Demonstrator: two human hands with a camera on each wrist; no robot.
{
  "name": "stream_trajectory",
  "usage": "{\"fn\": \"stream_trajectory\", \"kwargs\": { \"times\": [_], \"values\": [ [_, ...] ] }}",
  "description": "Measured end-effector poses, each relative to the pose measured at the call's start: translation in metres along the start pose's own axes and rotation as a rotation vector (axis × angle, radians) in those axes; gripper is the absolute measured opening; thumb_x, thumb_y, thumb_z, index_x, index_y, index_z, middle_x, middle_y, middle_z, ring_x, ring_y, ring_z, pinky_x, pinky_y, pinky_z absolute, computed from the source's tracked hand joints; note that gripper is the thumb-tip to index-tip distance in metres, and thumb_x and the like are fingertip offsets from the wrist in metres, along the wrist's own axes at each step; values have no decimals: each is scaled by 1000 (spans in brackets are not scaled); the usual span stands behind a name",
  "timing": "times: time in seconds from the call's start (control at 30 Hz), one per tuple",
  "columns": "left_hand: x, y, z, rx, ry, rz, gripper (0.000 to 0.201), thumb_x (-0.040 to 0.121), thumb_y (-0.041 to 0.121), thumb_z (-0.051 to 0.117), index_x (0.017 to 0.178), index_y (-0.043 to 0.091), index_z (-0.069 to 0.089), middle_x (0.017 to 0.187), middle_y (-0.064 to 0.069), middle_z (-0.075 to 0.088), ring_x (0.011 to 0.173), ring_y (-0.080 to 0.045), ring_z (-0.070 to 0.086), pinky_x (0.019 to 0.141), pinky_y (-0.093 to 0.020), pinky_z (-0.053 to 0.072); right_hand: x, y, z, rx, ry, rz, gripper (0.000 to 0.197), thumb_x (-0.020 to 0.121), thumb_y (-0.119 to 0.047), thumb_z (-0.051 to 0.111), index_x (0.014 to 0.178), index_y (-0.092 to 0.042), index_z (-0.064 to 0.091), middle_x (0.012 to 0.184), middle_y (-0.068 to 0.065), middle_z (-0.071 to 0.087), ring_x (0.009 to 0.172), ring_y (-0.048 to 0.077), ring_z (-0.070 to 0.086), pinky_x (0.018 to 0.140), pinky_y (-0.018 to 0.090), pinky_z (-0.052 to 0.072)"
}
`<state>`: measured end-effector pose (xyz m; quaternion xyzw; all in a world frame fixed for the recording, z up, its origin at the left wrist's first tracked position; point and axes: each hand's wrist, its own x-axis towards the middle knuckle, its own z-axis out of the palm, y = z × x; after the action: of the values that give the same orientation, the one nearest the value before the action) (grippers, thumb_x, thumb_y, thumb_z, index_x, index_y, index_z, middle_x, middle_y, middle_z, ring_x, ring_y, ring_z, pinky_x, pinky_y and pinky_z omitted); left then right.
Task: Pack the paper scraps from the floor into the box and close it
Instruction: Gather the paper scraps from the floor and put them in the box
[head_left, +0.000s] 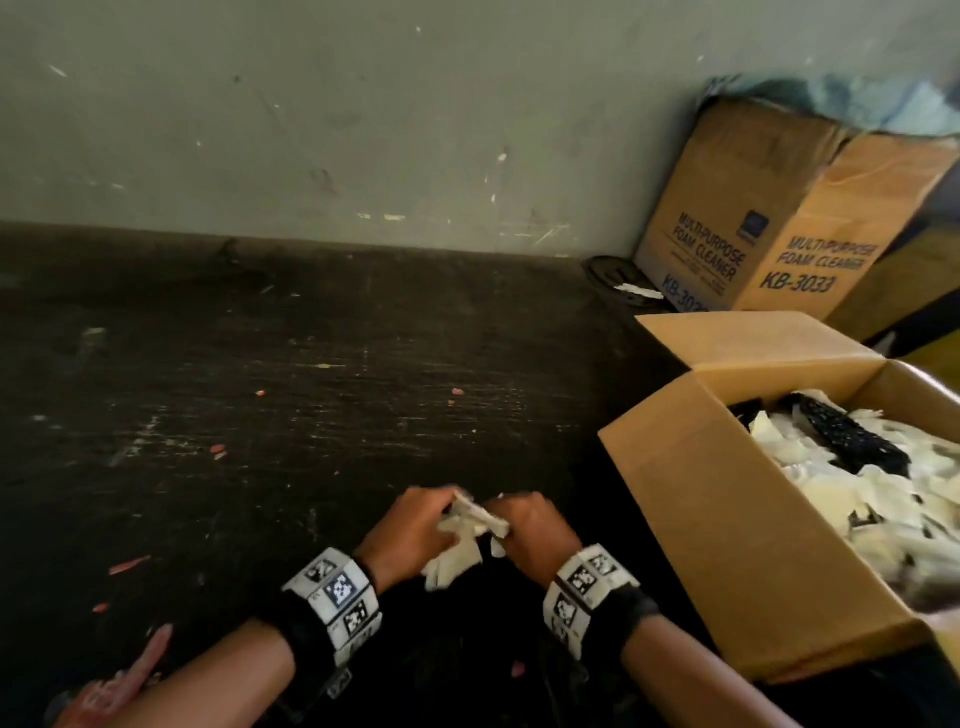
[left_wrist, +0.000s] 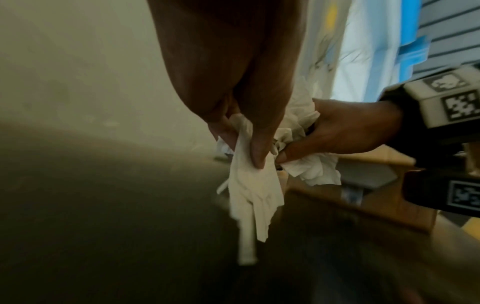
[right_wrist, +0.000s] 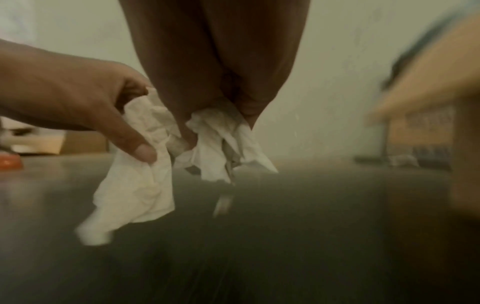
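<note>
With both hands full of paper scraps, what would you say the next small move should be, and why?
Probably carry both handfuls rightward over the open box and drop them. The left hand and right hand each grip crumpled paper scraps, and the box stands open beside them.

left hand (left_wrist: 233, 107) pinching paper scraps (left_wrist: 254, 185), right hand (left_wrist: 345, 131) gripping more

A: The open brown cardboard box (head_left: 737, 525) of white paper scraps runs off the right edge, so its far side is unseen.

B: The printed brown carton (head_left: 748, 218) by the wall is blurred. In the wrist views, everything beyond the fingers smears.
</note>
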<state>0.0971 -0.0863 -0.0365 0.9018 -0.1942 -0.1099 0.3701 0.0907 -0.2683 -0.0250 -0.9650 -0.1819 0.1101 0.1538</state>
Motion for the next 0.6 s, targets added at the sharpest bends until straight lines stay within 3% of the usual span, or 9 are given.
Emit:
{"fn": "stream_trajectory", "kwargs": {
  "times": [0.2,0.3,0.37,0.5,0.6],
  "values": [
    [39,129,-58,61,192,329,38,76,8,73,113,14,64,97,1,72,88,-3,65,77,-20,50,-40,33,-140,17,268,-165,13,88,-17,60,97,-21,68,93,-2,70,85,12,67,70,23,49],
    [60,194,-59,90,223,400,40,78,8,72,117,12,62,98,-1,71,86,-7,65,74,-19,50,-71,66,-192,-61,375,-257,19,87,-15,59,104,-19,66,93,-2,71,86,14,67,71,31,52],
    [80,236,-44,99,243,446,41,78,8,72,117,13,62,97,-3,71,84,-7,64,73,-22,50,-98,99,-224,-107,413,-297,19,89,-16,60,107,-19,65,95,-1,71,85,15,66,71,32,52],
    [124,304,8,150,228,462,49,77,15,75,124,19,59,108,3,68,94,-4,62,76,-14,47,-145,183,-265,-181,386,-353,24,90,-18,61,114,-19,64,106,-2,70,96,11,65,78,27,52],
    [159,348,63,163,188,452,48,77,16,76,122,21,60,107,5,69,93,-3,63,81,-22,51,-170,260,-280,-188,315,-336,29,89,-18,59,118,-22,62,112,-2,68,102,14,63,82,32,52]
  ]
}}
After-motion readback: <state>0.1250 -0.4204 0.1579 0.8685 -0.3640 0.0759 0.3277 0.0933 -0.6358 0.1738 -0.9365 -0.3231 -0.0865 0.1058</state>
